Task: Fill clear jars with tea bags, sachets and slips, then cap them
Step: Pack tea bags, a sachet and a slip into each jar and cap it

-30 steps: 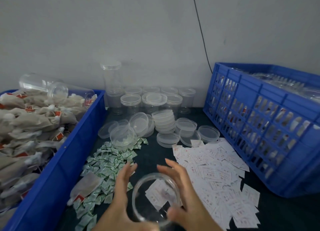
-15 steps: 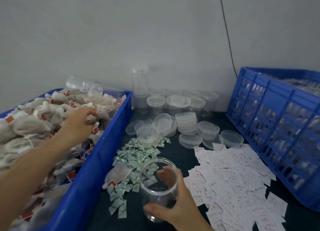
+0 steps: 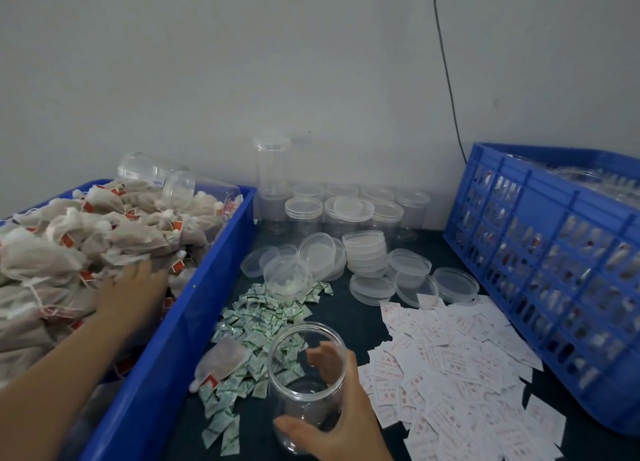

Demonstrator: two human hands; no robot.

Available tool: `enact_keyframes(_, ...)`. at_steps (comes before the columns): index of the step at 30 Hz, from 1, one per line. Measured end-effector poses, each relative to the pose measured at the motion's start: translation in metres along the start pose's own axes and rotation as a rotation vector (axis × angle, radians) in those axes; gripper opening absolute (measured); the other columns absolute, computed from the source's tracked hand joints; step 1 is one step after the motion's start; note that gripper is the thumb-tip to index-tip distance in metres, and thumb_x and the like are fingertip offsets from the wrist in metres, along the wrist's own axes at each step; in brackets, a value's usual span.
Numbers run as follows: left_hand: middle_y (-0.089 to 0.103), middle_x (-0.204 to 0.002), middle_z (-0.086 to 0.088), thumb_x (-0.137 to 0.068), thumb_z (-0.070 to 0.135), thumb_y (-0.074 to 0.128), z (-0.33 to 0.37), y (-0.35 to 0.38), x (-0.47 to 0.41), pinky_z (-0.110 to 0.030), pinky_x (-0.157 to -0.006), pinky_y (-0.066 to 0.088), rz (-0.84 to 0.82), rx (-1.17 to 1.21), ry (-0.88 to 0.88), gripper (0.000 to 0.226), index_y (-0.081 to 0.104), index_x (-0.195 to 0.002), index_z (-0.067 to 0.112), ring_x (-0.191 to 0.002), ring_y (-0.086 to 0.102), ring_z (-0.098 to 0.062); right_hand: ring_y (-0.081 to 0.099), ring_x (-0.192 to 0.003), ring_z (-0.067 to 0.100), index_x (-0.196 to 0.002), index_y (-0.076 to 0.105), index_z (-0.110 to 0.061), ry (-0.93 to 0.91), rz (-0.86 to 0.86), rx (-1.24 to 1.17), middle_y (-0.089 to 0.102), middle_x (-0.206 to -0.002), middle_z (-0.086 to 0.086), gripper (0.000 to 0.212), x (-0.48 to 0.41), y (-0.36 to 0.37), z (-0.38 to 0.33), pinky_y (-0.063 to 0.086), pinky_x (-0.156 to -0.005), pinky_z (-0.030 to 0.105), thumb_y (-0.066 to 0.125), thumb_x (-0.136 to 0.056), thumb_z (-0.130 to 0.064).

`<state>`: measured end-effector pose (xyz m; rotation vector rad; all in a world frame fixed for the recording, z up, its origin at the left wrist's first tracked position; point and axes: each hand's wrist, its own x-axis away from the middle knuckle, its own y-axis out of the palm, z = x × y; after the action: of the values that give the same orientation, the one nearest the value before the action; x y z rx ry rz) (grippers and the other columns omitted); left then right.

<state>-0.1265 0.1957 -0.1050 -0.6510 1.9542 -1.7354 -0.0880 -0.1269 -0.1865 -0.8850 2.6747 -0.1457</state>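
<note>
Your right hand (image 3: 343, 422) grips an open clear jar (image 3: 294, 374), thumb across its near side and fingers curled round the far side, showing through the plastic. The jar stands upright with nothing in it and no lid on, at the near edge of the dark table (image 3: 349, 304), between the heap of green-and-white sachets (image 3: 263, 318) and the spread of white paper slips (image 3: 450, 356). Your left hand (image 3: 133, 287) reaches into the blue bin (image 3: 180, 322) on the left, lying on the pile of tea bags (image 3: 86, 239). It is blurred and its fingertips are buried among the bags, so you cannot tell whether it has hold of one. One stray tea bag (image 3: 221, 360) lies on the sachets, just beside the jar. Two more clear jars (image 3: 173, 183) lie on their sides on top of the tea bags at the back of the bin. Loose clear lids (image 3: 365, 251) are stacked and scattered behind the sachets, with a row of capped jars (image 3: 346, 214) against the wall. A slotted blue crate (image 3: 554, 252) stands on the right, beside the slips.
</note>
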Motion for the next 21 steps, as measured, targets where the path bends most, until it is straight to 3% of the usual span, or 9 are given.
enact_keyframes(2, 0.036, -0.138, -0.007, -0.088, 0.041, 0.061, -0.006, -0.003, 0.0, -0.036, -0.101, 0.04, -0.022, -0.247, -0.032, 0.043, 0.047, -0.125, 0.024, -0.131, 0.034, -0.025, 0.053, -0.127, 0.001, -0.13, 0.039, -0.055, -0.006, 0.001, -0.001, 0.056, -0.13, -0.022, 0.09, 0.0, 0.0, -0.001, 0.04, -0.098, 0.008, 0.093, -0.058, -0.056)
enact_keyframes(6, 0.044, -0.134, -0.005, -0.091, 0.028, 0.06, 0.0, -0.006, 0.001, -0.032, -0.1, 0.043, -0.027, -0.234, -0.042, 0.028, 0.059, -0.119, 0.028, -0.129, 0.038, -0.022, 0.051, -0.128, -0.003, -0.13, 0.037, -0.057, -0.007, -0.002, -0.004, 0.054, -0.131, -0.026, 0.09, 0.001, -0.002, -0.001, 0.04, -0.097, 0.005, 0.092, -0.058, -0.057)
enact_keyframes(10, 0.045, -0.131, -0.003, -0.089, 0.037, 0.06, -0.001, -0.01, 0.005, -0.033, -0.1, 0.038, 0.095, -0.293, -0.072, 0.027, 0.06, -0.114, 0.028, -0.125, 0.039, -0.022, 0.05, -0.129, -0.002, -0.133, 0.036, -0.056, -0.006, -0.005, 0.003, 0.053, -0.132, -0.026, 0.093, 0.002, -0.002, -0.001, 0.04, -0.099, 0.006, 0.092, -0.059, -0.057)
enact_keyframes(13, 0.06, -0.111, -0.006, -0.088, 0.033, 0.064, -0.011, -0.009, 0.003, -0.035, -0.088, 0.05, 0.064, -0.061, -0.107, 0.022, 0.051, -0.098, 0.017, -0.1, 0.057, -0.023, 0.05, -0.129, -0.002, -0.135, 0.034, -0.055, -0.006, -0.002, 0.004, 0.053, -0.132, -0.026, 0.095, 0.002, -0.001, -0.001, 0.041, -0.098, 0.007, 0.091, -0.059, -0.058)
enact_keyframes(15, 0.061, -0.099, -0.01, -0.084, 0.024, 0.07, -0.015, -0.008, 0.002, -0.038, -0.082, 0.049, 0.066, 0.162, -0.139, 0.025, 0.049, -0.091, 0.012, -0.091, 0.057, -0.027, 0.051, -0.128, -0.002, -0.135, 0.034, -0.054, -0.005, -0.005, -0.003, 0.053, -0.131, -0.027, 0.095, 0.003, -0.002, -0.002, 0.042, -0.097, 0.007, 0.091, -0.06, -0.056)
enact_keyframes(19, 0.069, -0.08, -0.02, -0.082, 0.005, 0.073, -0.019, -0.016, 0.001, -0.037, -0.07, 0.046, 0.206, 0.629, -0.255, 0.007, 0.07, -0.081, -0.001, -0.076, 0.061, -0.031, 0.051, -0.127, -0.002, -0.133, 0.036, -0.054, -0.002, -0.003, -0.011, 0.053, -0.128, -0.027, 0.092, 0.003, -0.003, -0.001, 0.043, -0.096, 0.007, 0.092, -0.06, -0.054)
enact_keyframes(21, 0.068, -0.068, -0.02, -0.084, 0.004, 0.07, -0.022, -0.029, 0.002, -0.039, -0.067, 0.048, 0.238, 0.732, -0.253, 0.013, 0.072, -0.072, -0.003, -0.07, 0.062, -0.034, 0.051, -0.127, -0.002, -0.132, 0.036, -0.053, 0.001, 0.001, -0.022, 0.053, -0.128, -0.027, 0.092, 0.002, -0.003, -0.001, 0.043, -0.096, 0.007, 0.092, -0.06, -0.055)
